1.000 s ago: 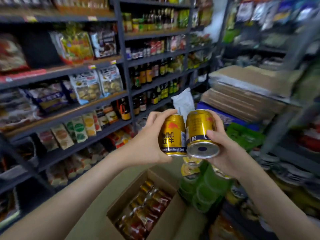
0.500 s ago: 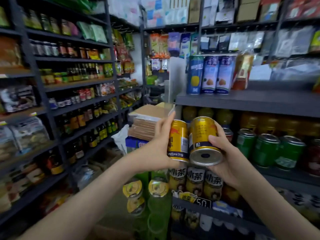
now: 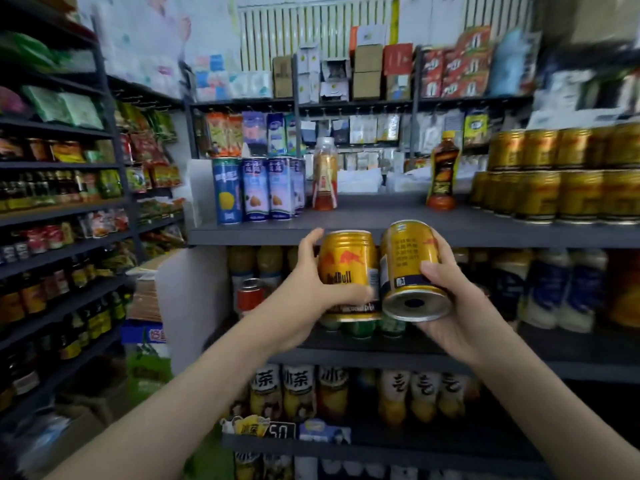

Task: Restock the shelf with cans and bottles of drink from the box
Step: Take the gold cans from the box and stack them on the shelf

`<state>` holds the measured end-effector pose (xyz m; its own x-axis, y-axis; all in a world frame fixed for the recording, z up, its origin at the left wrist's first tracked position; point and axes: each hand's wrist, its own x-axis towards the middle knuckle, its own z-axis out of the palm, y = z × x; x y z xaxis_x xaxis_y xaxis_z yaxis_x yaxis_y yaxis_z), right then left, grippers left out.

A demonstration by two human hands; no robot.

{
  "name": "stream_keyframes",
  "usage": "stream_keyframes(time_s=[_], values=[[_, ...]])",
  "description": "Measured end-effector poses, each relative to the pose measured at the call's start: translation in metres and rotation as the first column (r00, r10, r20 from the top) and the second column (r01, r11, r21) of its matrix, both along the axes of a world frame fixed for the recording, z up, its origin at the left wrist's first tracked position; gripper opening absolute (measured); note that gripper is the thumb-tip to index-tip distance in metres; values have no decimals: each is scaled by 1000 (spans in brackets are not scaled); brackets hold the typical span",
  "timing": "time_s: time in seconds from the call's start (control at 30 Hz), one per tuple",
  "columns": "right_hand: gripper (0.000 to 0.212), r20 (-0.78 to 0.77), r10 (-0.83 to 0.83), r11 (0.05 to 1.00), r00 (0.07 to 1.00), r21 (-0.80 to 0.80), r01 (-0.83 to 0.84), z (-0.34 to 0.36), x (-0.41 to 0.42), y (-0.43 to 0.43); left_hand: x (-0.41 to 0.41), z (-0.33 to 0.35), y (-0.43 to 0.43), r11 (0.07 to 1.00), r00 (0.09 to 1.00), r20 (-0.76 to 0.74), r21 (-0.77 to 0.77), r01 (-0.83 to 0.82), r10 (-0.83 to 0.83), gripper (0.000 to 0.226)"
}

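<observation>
Currently, the left hand (image 3: 308, 292) grips an upright gold can (image 3: 348, 268). The right hand (image 3: 453, 306) grips a second gold can (image 3: 410, 261), tilted with its base toward the camera. The cans touch, just below the top shelf (image 3: 381, 220) edge. The matching can stack (image 3: 554, 192) lies at 2 o'clock from the hands, and the right hand is nearer.

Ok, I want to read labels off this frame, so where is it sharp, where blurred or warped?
Head view, centre: the logo can in the left hand and the tilted can in the right hand are sharpest, print readable; head view, edges: motion blur smears the stacked cans and the left racks; the wide lens bends straight lines there.
</observation>
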<state>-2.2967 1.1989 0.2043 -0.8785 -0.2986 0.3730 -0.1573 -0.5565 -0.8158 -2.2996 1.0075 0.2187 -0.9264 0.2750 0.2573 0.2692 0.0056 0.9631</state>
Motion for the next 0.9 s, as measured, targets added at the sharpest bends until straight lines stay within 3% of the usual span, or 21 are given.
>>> stream_keyframes(time_s=[0.07, 0.13, 0.2, 0.37, 0.53, 0.73, 0.8, 0.9], values=[[88, -29, -17, 999, 999, 45, 18, 8, 8, 47, 1, 3, 48, 994, 996, 64, 91, 63, -69, 88], [77, -30, -57, 995, 998, 80, 59, 17, 15, 96, 2, 6, 97, 988, 991, 82, 125, 93, -104, 71], [69, -25, -108, 990, 994, 91, 110, 25, 21, 143, 2, 10, 144, 988, 993, 68, 131, 87, -96, 78], [100, -52, -202, 972, 978, 114, 206, 48, 18, 236, 0, 35, 240, 992, 995, 19, 72, 100, -101, 79], [102, -98, -270, 946, 958, 156, 283, 65, 0, 298, -16, 65, 295, 994, 993, -60, -33, 103, -105, 83], [107, -150, -481, 827, 864, 247, 504, 83, -46, 356, -65, 89, 320, 997, 989, -133, -52, 53, -59, 101], [111, -211, -542, 769, 813, 265, 582, 94, -63, 375, -82, 97, 325, 999, 984, -175, -40, 15, -22, 99], [99, -326, -561, 707, 761, 288, 646, 119, -95, 400, -115, 112, 337, 1000, 975, -222, 6, -7, 8, 90]])
